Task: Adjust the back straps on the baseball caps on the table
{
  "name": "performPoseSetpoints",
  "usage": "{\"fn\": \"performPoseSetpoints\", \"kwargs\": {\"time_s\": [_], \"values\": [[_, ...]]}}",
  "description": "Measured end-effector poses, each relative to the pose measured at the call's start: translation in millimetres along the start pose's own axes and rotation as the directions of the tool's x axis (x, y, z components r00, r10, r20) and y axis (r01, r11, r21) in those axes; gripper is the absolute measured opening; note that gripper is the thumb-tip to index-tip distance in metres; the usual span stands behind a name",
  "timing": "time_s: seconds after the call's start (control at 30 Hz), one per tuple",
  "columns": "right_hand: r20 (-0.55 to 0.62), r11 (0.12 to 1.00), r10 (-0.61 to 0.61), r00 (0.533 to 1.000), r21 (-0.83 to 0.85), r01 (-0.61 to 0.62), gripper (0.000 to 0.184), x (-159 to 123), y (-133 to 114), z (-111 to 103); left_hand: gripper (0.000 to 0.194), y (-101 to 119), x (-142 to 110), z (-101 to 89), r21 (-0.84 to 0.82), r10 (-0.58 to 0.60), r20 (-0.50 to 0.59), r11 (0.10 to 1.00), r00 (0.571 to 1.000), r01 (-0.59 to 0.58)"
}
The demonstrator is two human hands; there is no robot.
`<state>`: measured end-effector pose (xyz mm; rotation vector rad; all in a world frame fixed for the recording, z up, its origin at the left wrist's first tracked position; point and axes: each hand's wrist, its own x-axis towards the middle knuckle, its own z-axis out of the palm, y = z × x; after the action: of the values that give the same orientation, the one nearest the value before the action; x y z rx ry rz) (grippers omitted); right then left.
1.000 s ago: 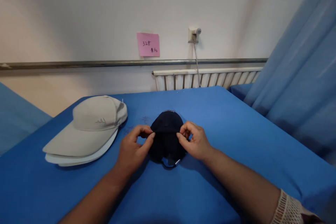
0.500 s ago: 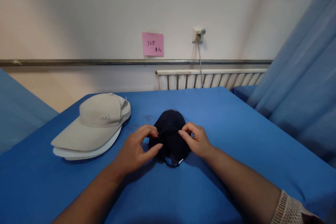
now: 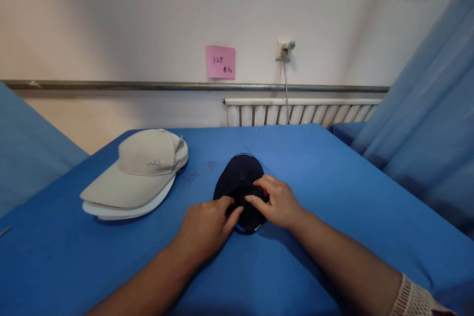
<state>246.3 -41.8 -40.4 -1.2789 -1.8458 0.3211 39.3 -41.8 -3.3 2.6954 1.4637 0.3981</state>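
A black cap (image 3: 240,173) lies on the blue-covered table, its brim toward the far side and its back strap nearest me. My left hand (image 3: 209,222) has its thumb and fingers closed on the cap's near left part. On the right side, my right hand (image 3: 278,201) pinches the dark cloth between thumb and fingers. Both hands partly cover the cap's crown. To the left, a beige cap (image 3: 146,155) rests on top of other pale caps, with white brims (image 3: 129,211) showing beneath it.
The blue table (image 3: 363,227) reaches back toward a white radiator (image 3: 296,108) and a metal rail (image 3: 155,86). A pink note (image 3: 220,61) and a plugged socket (image 3: 284,51) are on the wall. Blue curtains (image 3: 425,94) hang at the sides.
My left hand has moved right, onto the cap, and its fingers have closed in. My right hand has shifted slightly inward over the crown. The view has turned a little left.
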Motion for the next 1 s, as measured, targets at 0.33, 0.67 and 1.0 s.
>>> {"fn": "performPoseSetpoints", "kwargs": {"time_s": [0.33,0.67,1.0], "values": [[0.038,0.955,0.042,0.998,0.291,-0.051,0.025,1.7,3.4,16.0,0.027,9.0,16.7,16.6,-0.368,-0.201,0.1,0.903,0.975,0.224],[-0.1,0.979,0.004,0.995,0.203,0.017,0.019,-0.6,-6.0,11.3,0.021,4.2,12.5,15.7,-0.531,-0.248,0.012,0.819,0.969,0.216],[0.075,0.979,0.012,0.997,0.204,-0.027,0.029,-0.3,-2.9,8.4,0.025,3.8,11.0,-1.2,-0.212,-0.183,0.167,0.953,0.969,0.217]]}}
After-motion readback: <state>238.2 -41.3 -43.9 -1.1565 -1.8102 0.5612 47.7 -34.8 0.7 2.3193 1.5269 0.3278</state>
